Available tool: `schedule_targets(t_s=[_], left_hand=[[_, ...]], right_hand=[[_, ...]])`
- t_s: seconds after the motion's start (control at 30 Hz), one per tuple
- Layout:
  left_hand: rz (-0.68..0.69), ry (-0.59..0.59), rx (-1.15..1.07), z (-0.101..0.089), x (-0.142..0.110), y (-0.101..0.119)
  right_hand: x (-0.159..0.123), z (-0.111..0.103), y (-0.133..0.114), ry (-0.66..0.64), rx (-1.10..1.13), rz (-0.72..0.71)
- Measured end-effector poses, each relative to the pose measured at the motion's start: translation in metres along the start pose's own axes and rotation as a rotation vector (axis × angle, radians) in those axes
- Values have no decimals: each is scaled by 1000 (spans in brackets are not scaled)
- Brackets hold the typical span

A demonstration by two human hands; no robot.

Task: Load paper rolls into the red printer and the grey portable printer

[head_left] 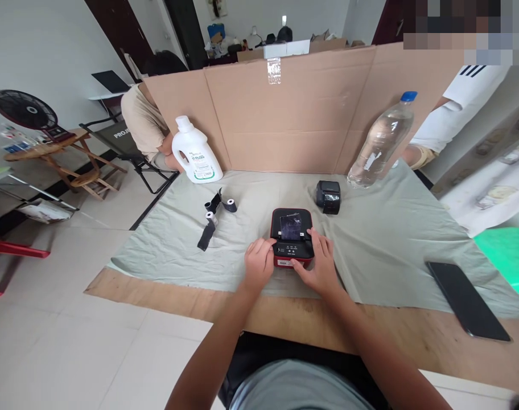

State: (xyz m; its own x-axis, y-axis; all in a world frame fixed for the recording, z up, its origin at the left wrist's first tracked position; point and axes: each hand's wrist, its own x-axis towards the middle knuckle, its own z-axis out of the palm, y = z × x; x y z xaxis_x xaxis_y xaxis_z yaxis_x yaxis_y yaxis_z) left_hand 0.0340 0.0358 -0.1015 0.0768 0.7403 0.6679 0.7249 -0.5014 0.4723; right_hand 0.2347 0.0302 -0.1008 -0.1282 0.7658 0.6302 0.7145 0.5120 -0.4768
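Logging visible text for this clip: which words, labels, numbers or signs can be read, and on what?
"PROJ": chair; any further letters are hidden.
Jug: label too small to read.
Device: panel print and front label too small to read.
No other text is legible.

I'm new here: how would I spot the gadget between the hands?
Find the cardboard screen, then look down to the grey cloth in front of it. Near the cloth's front edge, between the left hand and right hand, sits the gadget, a black box with red edges. That red sets it apart from the black block behind it to the right.
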Motion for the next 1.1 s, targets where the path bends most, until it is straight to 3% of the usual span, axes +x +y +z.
schedule_targets(t_s=[0.23, 0.4, 0.6, 0.77, 0.83, 0.93, 1.1], left_hand=[[71, 43, -16, -5, -10, 5], [75, 51, 7, -6, -16, 10], [61, 13, -9, -8, -16, 8], [59, 0, -28, -9, -18, 5], [51, -5, -30, -9, -18, 5], [46, -9, -32, -9, -18, 5], [53, 12, -57, -10, -16, 6]], right_hand=[[4, -12, 2, -58, 50, -17], [46, -24, 18, -104, 184, -24], [109, -26, 30, -177, 366, 316], [104, -32, 12, -5, 104, 251], [98, -32, 2, -78, 30, 265], [95, -28, -7, -324, 26, 324], [95, -25, -6, -442, 443, 416]])
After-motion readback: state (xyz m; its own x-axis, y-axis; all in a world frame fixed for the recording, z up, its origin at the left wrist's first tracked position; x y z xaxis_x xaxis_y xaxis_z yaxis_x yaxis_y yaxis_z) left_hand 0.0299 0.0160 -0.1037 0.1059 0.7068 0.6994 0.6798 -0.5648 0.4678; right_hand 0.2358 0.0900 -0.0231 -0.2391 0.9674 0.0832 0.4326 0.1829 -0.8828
